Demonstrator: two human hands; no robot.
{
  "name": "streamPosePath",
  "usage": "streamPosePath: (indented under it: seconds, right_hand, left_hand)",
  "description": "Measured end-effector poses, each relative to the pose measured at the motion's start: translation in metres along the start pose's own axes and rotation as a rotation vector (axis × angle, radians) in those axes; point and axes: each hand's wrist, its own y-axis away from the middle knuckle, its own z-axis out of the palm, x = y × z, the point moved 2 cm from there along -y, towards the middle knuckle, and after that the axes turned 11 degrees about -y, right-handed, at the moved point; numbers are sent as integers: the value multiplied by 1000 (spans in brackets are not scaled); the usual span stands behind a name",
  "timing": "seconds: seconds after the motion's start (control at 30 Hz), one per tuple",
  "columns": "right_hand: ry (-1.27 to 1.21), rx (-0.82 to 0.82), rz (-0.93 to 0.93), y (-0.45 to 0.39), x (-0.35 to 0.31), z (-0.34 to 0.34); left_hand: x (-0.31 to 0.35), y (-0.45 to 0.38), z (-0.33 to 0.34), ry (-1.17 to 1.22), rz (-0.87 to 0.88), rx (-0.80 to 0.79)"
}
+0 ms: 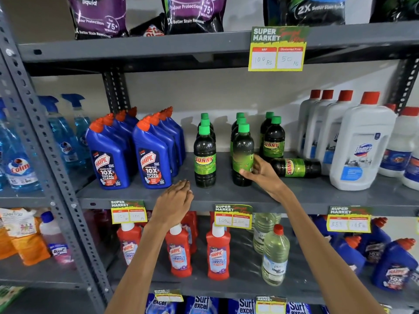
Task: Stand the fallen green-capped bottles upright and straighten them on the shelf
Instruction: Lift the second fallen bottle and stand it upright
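Dark green-capped Sunny bottles stand in three rows on the grey middle shelf. My right hand grips the front bottle of the middle row, which stands upright with its label turned sideways. The front bottle of the left row stands upright with its label facing out. One fallen bottle lies on its side at the front of the right row, just right of my right hand, in front of an upright bottle. My left hand hovers by the shelf edge, fingers together, holding nothing.
Blue Harpic bottles crowd the left of the green-capped rows, and white red-capped Domex jugs stand to the right. Price tags hang on the shelf edge. Red Harpic bottles and clear bottles fill the shelf below.
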Motion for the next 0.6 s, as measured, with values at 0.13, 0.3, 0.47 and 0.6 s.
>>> streamPosePath:
  seconds: [0.13,0.3,0.47,0.6]
  right_hand:
    - [263,252,-50,2,1,10]
    - [302,261,-42,-1,4,7]
    - [74,95,28,0,5,-7]
    - [135,95,41,3,4,-3]
  left_hand:
    - [-1,0,2,-4,0,3]
    - [0,0,1,7,-10,6]
    - [2,0,-2,5,-18,21]
    - [2,1,-2,0,-21,23]
